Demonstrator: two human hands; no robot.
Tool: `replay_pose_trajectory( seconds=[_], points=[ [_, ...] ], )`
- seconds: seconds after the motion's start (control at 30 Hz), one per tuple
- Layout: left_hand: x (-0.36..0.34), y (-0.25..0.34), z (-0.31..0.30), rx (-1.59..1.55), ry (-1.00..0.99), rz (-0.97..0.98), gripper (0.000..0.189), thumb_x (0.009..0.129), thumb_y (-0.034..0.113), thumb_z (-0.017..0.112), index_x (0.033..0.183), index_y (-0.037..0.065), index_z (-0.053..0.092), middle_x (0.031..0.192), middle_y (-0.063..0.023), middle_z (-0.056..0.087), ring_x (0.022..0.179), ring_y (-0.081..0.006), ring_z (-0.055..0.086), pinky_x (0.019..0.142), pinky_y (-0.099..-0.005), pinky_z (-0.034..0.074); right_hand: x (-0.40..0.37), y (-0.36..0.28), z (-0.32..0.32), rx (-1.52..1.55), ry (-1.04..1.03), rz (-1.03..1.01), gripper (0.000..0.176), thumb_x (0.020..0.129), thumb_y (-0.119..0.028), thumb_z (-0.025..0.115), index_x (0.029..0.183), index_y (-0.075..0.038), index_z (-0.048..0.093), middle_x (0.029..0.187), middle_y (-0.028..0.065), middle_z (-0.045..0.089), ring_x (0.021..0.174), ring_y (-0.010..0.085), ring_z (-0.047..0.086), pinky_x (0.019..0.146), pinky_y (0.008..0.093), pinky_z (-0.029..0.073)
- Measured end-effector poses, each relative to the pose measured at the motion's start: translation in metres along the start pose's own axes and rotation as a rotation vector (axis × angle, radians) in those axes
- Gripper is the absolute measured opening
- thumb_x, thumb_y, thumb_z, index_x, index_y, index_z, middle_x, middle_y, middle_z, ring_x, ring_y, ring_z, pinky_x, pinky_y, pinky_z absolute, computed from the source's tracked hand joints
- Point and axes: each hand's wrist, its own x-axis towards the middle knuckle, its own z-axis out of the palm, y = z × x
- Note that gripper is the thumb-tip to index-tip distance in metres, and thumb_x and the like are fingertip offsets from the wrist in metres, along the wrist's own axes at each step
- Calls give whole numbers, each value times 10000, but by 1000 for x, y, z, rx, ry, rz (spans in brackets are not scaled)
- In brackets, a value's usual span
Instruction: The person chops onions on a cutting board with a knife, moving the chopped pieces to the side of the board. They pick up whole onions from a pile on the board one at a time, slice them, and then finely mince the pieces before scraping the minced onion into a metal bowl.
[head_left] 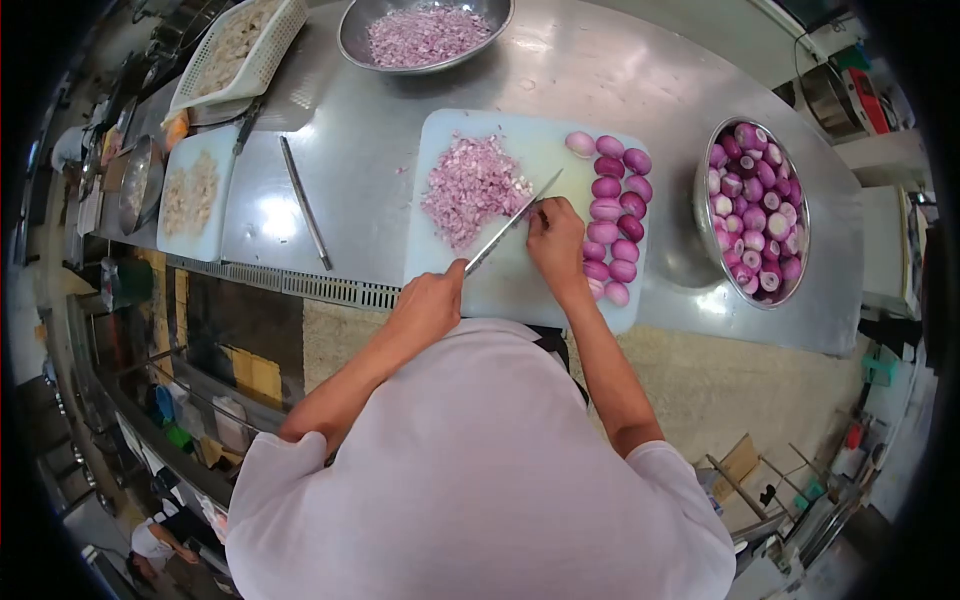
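A knife (505,230) is gripped by the handle in my left hand (428,302), its blade slanting up and right across the white cutting board (510,290). Beside the blade, my right hand (557,235) is closed with fingers bent down toward the board; whatever they hold is hidden. Left of the blade lies a heap of finely chopped red onion (468,188), its edge touching the knife. Peeled purple onion pieces (606,208) stand in two rows along the board's right side, close to my right hand.
Peeled red onions fill a metal bowl (703,215) at right. Another bowl (351,42) at the back holds chopped onion. A metal rod (305,203) lies left of the board. Farther left are a white basket (284,48) and a second board (172,238). A person (155,543) is at lower left.
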Motion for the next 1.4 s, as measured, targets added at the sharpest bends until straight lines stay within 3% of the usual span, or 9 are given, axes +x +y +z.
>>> replay_pose_trajectory(
  seconds=[0.27,0.43,0.67,0.73,0.87,1.0,1.07,1.17,1.4],
  points=[
    [-7,-5,1,-7,12,36,216,883,25,560,1093,-3,524,624,-251,570,632,-459,588,581,-548,427,-6,6,3,17,-3,14,95,797,61,592,871,26,641,863,198,614,804,413,616,717,475,495],
    [-8,2,-8,-5,40,-41,224,852,-18,537,1076,-15,536,642,-262,587,645,-468,596,597,-563,449,-1,10,-1,-34,-5,-148,64,816,29,607,866,10,644,882,180,626,840,408,615,739,479,492],
    [-8,-5,-6,-15,55,-36,237,851,-14,533,1088,-12,544,653,-264,599,660,-469,607,601,-564,452,1,4,3,-87,-82,-26,56,819,7,612,873,-1,628,880,185,619,826,406,610,739,489,485],
    [-3,-12,3,-11,16,-11,350,865,16,558,1212,-22,527,674,-263,603,678,-464,611,607,-545,449,-2,2,1,-89,-90,-18,77,818,7,607,892,1,626,872,193,612,819,411,609,721,492,486],
    [-8,-4,-3,-8,28,-62,394,855,8,554,1246,-28,517,687,-258,610,672,-460,613,609,-540,455,-1,2,3,-48,-41,-98,78,817,9,606,893,4,626,868,196,611,810,415,610,700,491,487],
    [-6,-10,0,31,-34,-8,376,858,5,542,1234,-12,530,687,-245,611,666,-449,607,605,-537,451,-4,1,3,-92,-60,-40,82,803,25,608,882,9,625,851,200,611,777,414,613,686,489,492],
    [-14,7,-12,-94,26,18,208,871,-2,504,1076,-32,523,622,-252,573,630,-471,589,587,-564,445,-6,1,-1,-92,-45,-47,84,797,31,611,877,11,625,842,202,611,766,414,614,684,486,494],
    [-7,-6,4,-10,15,37,163,864,-10,498,1025,-29,513,615,-249,569,620,-466,587,580,-560,443,-7,-1,1,-77,-36,-17,76,790,38,611,862,18,625,826,204,613,753,413,617,677,479,497],
    [-13,-3,0,-74,-8,37,203,843,-9,504,1045,-26,523,630,-245,588,617,-455,595,583,-547,460,-7,1,0,-82,-28,-16,44,801,20,606,835,31,632,801,212,611,727,414,616,658,479,491]
  ],
)
